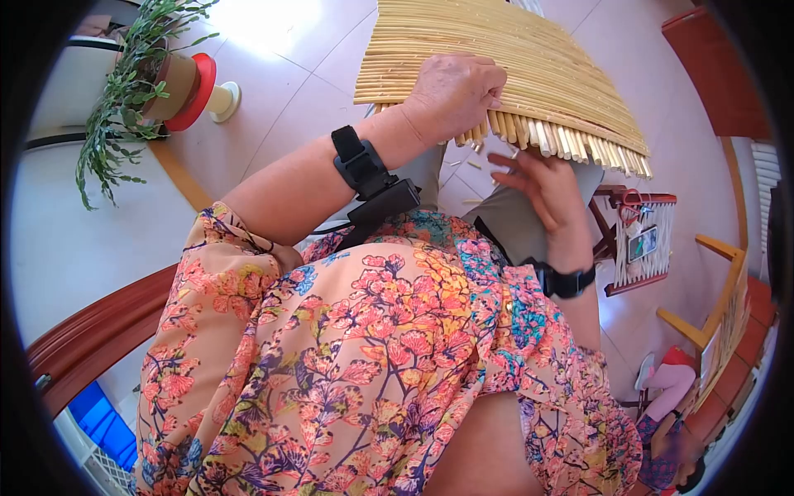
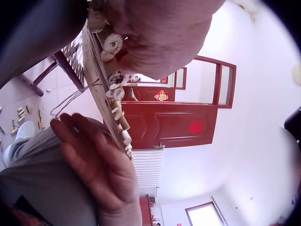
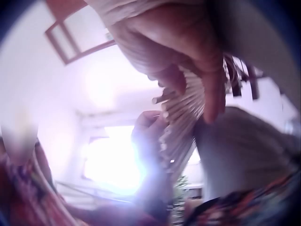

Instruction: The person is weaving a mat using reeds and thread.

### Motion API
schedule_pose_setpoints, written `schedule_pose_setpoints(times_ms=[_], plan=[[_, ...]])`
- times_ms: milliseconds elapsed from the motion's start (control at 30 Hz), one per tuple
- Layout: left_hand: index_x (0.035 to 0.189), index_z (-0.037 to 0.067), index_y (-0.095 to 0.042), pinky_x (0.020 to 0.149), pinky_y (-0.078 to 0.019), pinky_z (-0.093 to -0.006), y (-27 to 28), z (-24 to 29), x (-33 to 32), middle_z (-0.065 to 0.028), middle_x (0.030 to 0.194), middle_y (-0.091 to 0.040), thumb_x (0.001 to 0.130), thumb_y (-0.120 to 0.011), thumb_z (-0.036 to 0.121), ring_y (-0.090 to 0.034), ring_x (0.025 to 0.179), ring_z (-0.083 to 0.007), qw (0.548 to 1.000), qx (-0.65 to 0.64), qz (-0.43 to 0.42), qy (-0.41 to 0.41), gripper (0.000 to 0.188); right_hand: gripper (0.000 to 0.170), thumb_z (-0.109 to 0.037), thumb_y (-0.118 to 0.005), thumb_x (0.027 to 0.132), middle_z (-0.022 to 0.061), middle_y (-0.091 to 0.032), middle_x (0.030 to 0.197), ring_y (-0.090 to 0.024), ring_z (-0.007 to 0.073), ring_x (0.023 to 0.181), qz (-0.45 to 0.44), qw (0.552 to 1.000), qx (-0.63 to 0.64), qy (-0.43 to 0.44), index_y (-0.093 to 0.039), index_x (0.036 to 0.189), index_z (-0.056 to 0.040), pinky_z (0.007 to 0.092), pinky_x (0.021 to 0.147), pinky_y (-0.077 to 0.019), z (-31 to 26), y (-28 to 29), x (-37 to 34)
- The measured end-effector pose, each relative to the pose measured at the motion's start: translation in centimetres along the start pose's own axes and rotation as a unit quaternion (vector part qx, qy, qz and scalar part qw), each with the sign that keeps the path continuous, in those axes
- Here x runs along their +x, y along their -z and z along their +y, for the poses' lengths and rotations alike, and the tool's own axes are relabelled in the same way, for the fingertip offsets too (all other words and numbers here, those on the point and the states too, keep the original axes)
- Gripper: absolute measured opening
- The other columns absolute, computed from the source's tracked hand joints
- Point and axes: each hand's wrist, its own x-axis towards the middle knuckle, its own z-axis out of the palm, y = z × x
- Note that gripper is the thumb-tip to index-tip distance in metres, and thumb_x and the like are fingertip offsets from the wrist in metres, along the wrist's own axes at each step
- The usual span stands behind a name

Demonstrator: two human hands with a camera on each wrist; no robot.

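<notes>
Flowered cloth fills the space closest to me, one blouse [image 1: 372,322] on someone bent over one mat [image 1: 529,74] of pale stalks. That mat spreads out ahead of the lap, its row of butt ends turned toward the wearer, which I'd guess keeps the edge within easy reach of both hands. It sits just above the grey trousers [image 1: 509,223]; whether it rests on the knees I can't tell. Over its near edge the left hand [image 1: 459,93] is curled and gripping, probably to steady it. Lower down, the right hand [image 1: 547,194] is spread loosely under the ends, fingers apart, perhaps to leave room for them.

Too many stalks to count; several offcuts [image 1: 471,201] lie on the floor. Two black straps [image 1: 361,161], one per wrist. One corded stool [image 1: 660,258] stands beside the knee, bearing one phone [image 1: 643,243] and one red-handled scissors [image 1: 632,207], seemingly parked close for use.
</notes>
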Motion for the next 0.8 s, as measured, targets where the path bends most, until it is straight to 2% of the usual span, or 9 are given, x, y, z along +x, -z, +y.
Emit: schedule_pose_setpoints(times_ms=[33, 100, 233, 300, 367, 433, 500, 667, 800], plan=[[0.07, 0.007, -0.059, 0.062, -0.0462, -0.0352, 0.1, -0.1, -0.1, -0.0062, 0.069, -0.059, 0.071, -0.066, 0.017, -0.059, 0.07, -0.0259, 1.0, -0.006, 0.01, 0.0, 0.013, 0.029, -0.007, -0.049, 0.088, 0.0117, -0.06, 0.102, -0.061, 0.0255, 0.098, -0.001, 1.0, -0.006, 0.005, -0.051, 0.115, 0.0012, 0.0377, 0.076, -0.0533, -0.5, 0.5, -1.3], [0.069, 0.007, -0.058, 0.062, -0.0461, -0.0354, 0.5, -0.1, 0.2, -0.0065, 0.068, -0.059, 0.071, -0.066, 0.018, -0.059, 0.07, -0.0261, 1.0, -0.01, 0.027, -0.001, 0.014, 0.024, -0.007, -0.051, 0.088, 0.0117, -0.061, 0.099, -0.063, 0.0204, 0.087, -0.061, 0.928, -0.366, -0.033, -0.055, 0.11, 0.0028, 0.0275, 0.07, -0.0516, -2.6, 1.5, -4.0], [0.072, 0.007, -0.06, 0.063, -0.0462, -0.0359, -1.1, -1.7, 1.4, -0.0074, 0.068, -0.061, 0.071, -0.066, 0.018, -0.06, 0.07, -0.0264, 0.991, -0.062, -0.048, 0.111, 0.012, 0.019, -0.007, -0.052, 0.087, 0.0107, -0.063, 0.092, -0.063, 0.0152, 0.081, -0.068, 0.928, -0.356, -0.082, -0.06, 0.1, 0.0038, 0.0232, 0.067, -0.0496, -9.6, 1.5, -4.4], [0.072, 0.007, -0.061, 0.063, -0.0461, -0.0359, -1.3, -1.8, 1.7, -0.0076, 0.068, -0.061, 0.071, -0.066, 0.017, -0.06, 0.069, -0.0264, 0.986, -0.074, -0.078, 0.125, 0.011, 0.018, -0.009, -0.054, 0.087, 0.0095, -0.063, 0.091, -0.061, 0.0139, 0.079, 0.021, 0.887, -0.448, 0.111, -0.061, 0.097, 0.0042, 0.0228, 0.066, -0.0491, -11.6, 1.0, -2.0], [0.078, 0.007, -0.062, 0.064, -0.0466, -0.0359, -2.0, -1.9, 1.3, -0.0087, 0.07, -0.062, 0.07, -0.067, 0.014, -0.06, 0.07, -0.0275, 0.976, -0.049, -0.16, 0.136, 0.012, 0.018, -0.01, -0.057, 0.085, 0.0087, -0.063, 0.089, -0.06, 0.0135, 0.076, -0.024, 0.876, -0.449, 0.174, -0.061, 0.097, 0.0037, 0.024, 0.066, -0.0486, -12.0, 0.4, 1.7], [0.079, 0.006, -0.062, 0.066, -0.0467, -0.0357, -2.0, -2.2, 0.4, -0.0092, 0.075, -0.063, 0.07, -0.066, 0.011, -0.06, 0.074, -0.028, 0.973, -0.085, -0.143, 0.158, 0.012, 0.021, -0.01, -0.062, 0.08, 0.0076, -0.061, 0.084, -0.059, 0.0133, 0.076, -0.107, 0.817, -0.532, 0.193, -0.06, 0.096, 0.003, 0.0257, 0.068, -0.0483, -10.6, 1.2, 5.8], [0.081, 0.005, -0.061, 0.068, -0.0468, -0.0356, -1.8, -2.6, -0.4, -0.0098, 0.081, -0.063, 0.07, -0.066, 0.009, -0.06, 0.078, -0.0285, 0.97, -0.118, -0.116, 0.176, 0.013, 0.022, -0.009, -0.065, 0.078, 0.0051, -0.06, 0.084, -0.056, 0.0111, 0.077, -0.131, 0.824, -0.527, 0.164, -0.06, 0.097, 0.0017, 0.0242, 0.068, -0.0467, -8.0, 1.7, 8.2], [0.092, 0.004, -0.063, 0.084, -0.0449, -0.0364, -1.3, -2.3, -2.0, -0.0115, 0.106, -0.059, 0.074, -0.06, 0.003, -0.056, 0.097, -0.0285, 0.988, -0.111, -0.102, 0.024, 0.018, 0.021, -0.005, -0.069, 0.071, 0.0039, -0.059, 0.077, -0.053, 0.0125, 0.069, -0.147, 0.85, -0.485, 0.142, -0.061, 0.089, 0.0, 0.0255, 0.064, -0.0456, -4.9, 1.2, 10.1], [0.095, 0.005, -0.065, 0.087, -0.0441, -0.0372, -0.5, -1.8, -1.7, -0.0114, 0.107, -0.059, 0.074, -0.059, 0.003, -0.055, 0.099, -0.0296, 0.98, -0.13, -0.134, 0.068, 0.022, 0.017, -0.005, -0.07, 0.07, 0.0036, -0.057, 0.074, -0.053, 0.0113, 0.069, -0.143, 0.858, -0.463, 0.167, -0.062, 0.084, 0.0001, 0.0245, 0.064, -0.0448, -4.1, 0.5, 10.3]])
